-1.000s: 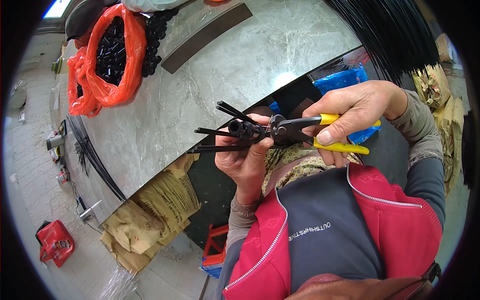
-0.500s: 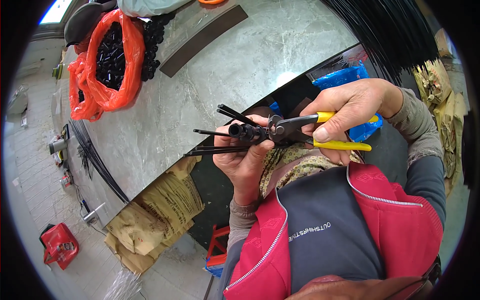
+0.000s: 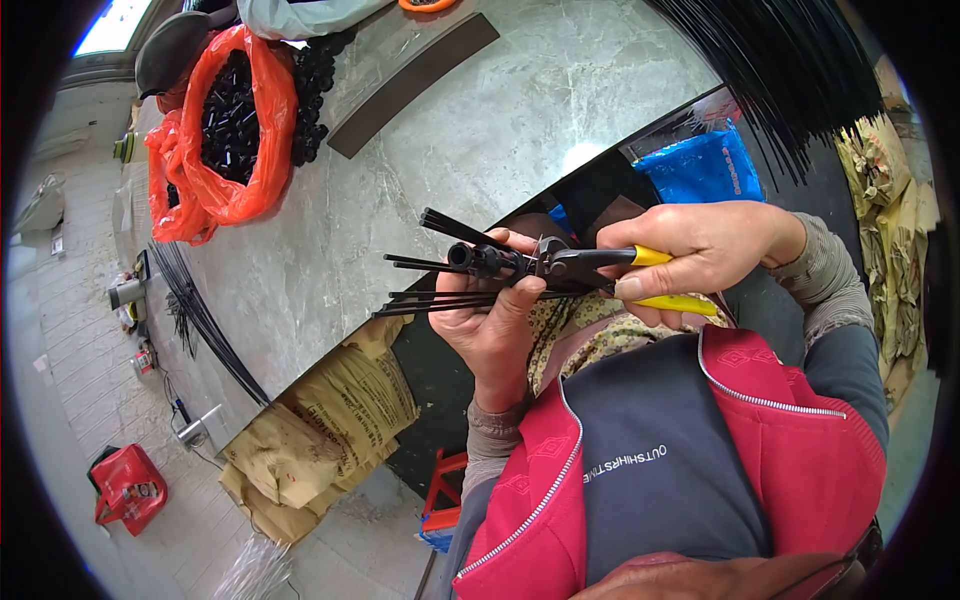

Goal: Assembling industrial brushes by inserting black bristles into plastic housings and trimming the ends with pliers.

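My left hand (image 3: 492, 330) is closed around a black hollow tubular part (image 3: 478, 258), its open end facing left. Several thin black rods (image 3: 440, 300) stick out from the same grip, fanning to the left. In my right hand (image 3: 690, 255) are pliers (image 3: 590, 258) with dark metal jaws and yellow handles, the fingers wrapped round both handles. The jaws sit at the right end of the tubular part, beside my left fingertips, where a thin strand shows. Whether the jaws bite on it is too small to tell.
A grey marbled table (image 3: 400, 190) carries a red plastic bag (image 3: 270, 150) of small black pieces and a curved dark strip (image 3: 415, 85). Long black rods (image 3: 780, 70) lie at the far right, near a blue packet (image 3: 705, 168). Brown paper sacks (image 3: 330, 420) are at the lower left.
The pliers' handles have come closer together as my right hand squeezed and dropped slightly. The left hand still holds the tubular part in nearly the same place. The whole view has shifted a little.
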Available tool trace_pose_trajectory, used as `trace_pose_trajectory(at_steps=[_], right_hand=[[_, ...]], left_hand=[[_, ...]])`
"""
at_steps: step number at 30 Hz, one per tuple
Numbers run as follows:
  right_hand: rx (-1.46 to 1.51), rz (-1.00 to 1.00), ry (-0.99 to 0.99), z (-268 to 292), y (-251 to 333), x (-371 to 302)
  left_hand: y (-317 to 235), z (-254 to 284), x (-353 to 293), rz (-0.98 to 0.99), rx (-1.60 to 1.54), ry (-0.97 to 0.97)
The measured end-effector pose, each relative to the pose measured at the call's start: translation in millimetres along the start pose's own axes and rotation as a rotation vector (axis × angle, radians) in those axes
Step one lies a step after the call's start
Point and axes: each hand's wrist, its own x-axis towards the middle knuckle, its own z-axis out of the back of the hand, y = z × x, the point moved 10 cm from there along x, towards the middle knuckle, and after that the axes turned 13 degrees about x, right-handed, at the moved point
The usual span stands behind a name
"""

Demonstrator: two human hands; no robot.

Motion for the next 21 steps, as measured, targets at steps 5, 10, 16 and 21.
trace_pose_trajectory(at_steps=[5,10,16,21], right_hand=[[-0.212,0.199,-0.054,1,5,5],[-0.252,0.271,-0.115,-2,-2,8],[-0.208,0.318,-0.246,3,-7,6],[-0.145,0.474,-0.088,-10,-7,18]], left_hand=[[-1,3,0,-0.001,0.012,-0.032],[1,3,-1,0.024,0.02,-0.03],[5,0,9,0.024,0.197,-0.036],[-15,7,5,-0.119,0.365,-0.131]])
